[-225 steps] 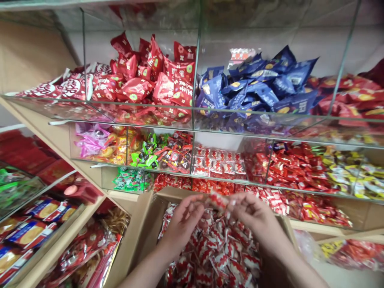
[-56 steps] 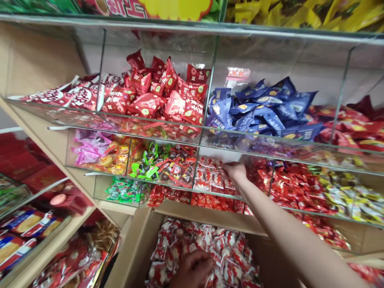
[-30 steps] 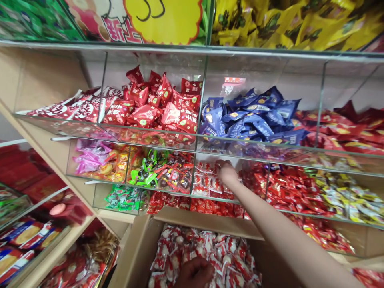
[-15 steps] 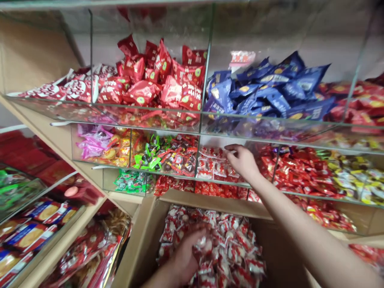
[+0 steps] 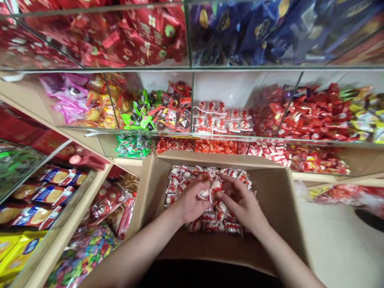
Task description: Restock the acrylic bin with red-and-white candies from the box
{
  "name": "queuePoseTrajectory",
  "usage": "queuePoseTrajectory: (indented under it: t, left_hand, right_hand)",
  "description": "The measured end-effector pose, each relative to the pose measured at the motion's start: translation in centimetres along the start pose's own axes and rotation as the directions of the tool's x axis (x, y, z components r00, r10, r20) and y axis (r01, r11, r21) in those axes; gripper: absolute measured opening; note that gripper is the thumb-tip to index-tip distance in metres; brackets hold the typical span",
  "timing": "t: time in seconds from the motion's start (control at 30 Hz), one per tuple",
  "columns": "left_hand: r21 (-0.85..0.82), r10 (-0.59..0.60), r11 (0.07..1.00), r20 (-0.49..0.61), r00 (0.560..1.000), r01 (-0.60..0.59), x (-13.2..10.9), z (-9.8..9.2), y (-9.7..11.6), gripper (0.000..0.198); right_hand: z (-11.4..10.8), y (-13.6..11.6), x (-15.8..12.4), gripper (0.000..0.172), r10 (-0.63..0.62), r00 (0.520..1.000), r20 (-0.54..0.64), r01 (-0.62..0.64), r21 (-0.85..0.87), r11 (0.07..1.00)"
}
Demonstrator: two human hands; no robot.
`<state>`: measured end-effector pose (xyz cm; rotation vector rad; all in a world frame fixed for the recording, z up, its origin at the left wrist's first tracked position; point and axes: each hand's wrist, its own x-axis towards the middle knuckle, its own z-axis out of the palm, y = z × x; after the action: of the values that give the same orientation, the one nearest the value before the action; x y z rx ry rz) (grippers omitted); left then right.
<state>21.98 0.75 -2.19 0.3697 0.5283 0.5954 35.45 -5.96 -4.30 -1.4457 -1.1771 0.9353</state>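
Observation:
Both my hands are down in an open cardboard box (image 5: 279, 208) that holds a heap of small red-and-white wrapped candies (image 5: 183, 178). My left hand (image 5: 192, 202) curls its fingers around a few of those candies. My right hand (image 5: 241, 204) sits beside it, fingers closed on candies at the middle of the heap. Directly above the box, a glass bin (image 5: 222, 120) on the shelf holds the same red-and-white candies.
Glass-fronted bins line the shelves: green and dark candies (image 5: 150, 114), pink wrappers (image 5: 64, 100), red sweets (image 5: 303, 116), red packets (image 5: 144, 32) and blue packets (image 5: 255, 28) on top. A side rack at left holds biscuit packs (image 5: 51, 188). Pale floor (image 5: 339, 240) lies to the right.
My right hand has come down from the shelf bin into the box beside my left hand. My view has tilted down and closer to the box.

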Motion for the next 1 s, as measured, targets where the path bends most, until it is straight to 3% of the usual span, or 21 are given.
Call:
queuePoseTrajectory:
  t: [0.1, 0.2, 0.33, 0.43, 0.57, 0.67, 0.83, 0.93, 1.0]
  left_hand:
    - [0.105, -0.039, 0.994, 0.033, 0.999, 0.036, 0.1, -0.3, 0.0, 0.016]
    - [0.282, -0.003, 0.959, 0.001, 1.0, 0.003, 0.3, -0.6, 0.0, 0.02]
    - [0.591, 0.126, 0.8, 0.011, 0.992, -0.108, 0.7, -1.1, -0.1, 0.027]
    - [0.709, 0.17, 0.694, 0.002, 0.985, -0.122, 0.9, -1.3, -0.2, 0.023]
    - [0.76, 0.203, 0.638, -0.012, 0.979, -0.123, 1.0, -1.2, -0.3, 0.022]
    - [0.761, 0.286, 0.626, -0.023, 0.958, -0.169, 1.0, -0.9, -0.4, 0.019]
    - [0.604, 0.404, 0.751, -0.101, 0.909, -0.266, 1.3, -0.6, -1.1, 0.017]
    - [0.61, 0.409, 0.752, -0.134, 0.903, -0.25, 1.2, -0.5, -1.4, 0.021]
    - [0.665, 0.329, 0.732, -0.153, 0.932, -0.149, 0.9, -0.7, -1.5, 0.024]
  right_hand:
    - [-0.4, 0.1, 0.2, 0.036, 0.019, 1.0, -0.007, -0.02, -0.076, 0.997]
    - [-0.5, 0.2, 0.4, 0.029, 0.067, 0.998, -0.011, -0.067, -0.016, 0.998]
    - [-0.5, 0.1, 0.5, 0.024, 0.135, 0.991, 0.023, -0.137, 0.166, 0.976]
    - [-0.6, -0.1, 0.5, 0.022, 0.161, 0.985, 0.062, -0.17, 0.197, 0.966]
    - [-0.5, 0.1, 0.4, 0.02, 0.166, 0.986, 0.007, -0.16, 0.305, 0.939]
    - [0.0, 0.3, 0.4, 0.019, 0.221, 0.974, -0.057, -0.16, 0.523, 0.837]
    - [0.7, 0.1, 0.7, 0.02, 0.309, 0.945, -0.11, -0.126, 0.748, 0.652]
    - [0.9, 0.1, 1.0, 0.023, 0.324, 0.936, -0.137, -0.118, 0.746, 0.655]
    - [0.8, 0.4, 1.1, 0.024, 0.321, 0.931, -0.171, -0.113, 0.704, 0.701]
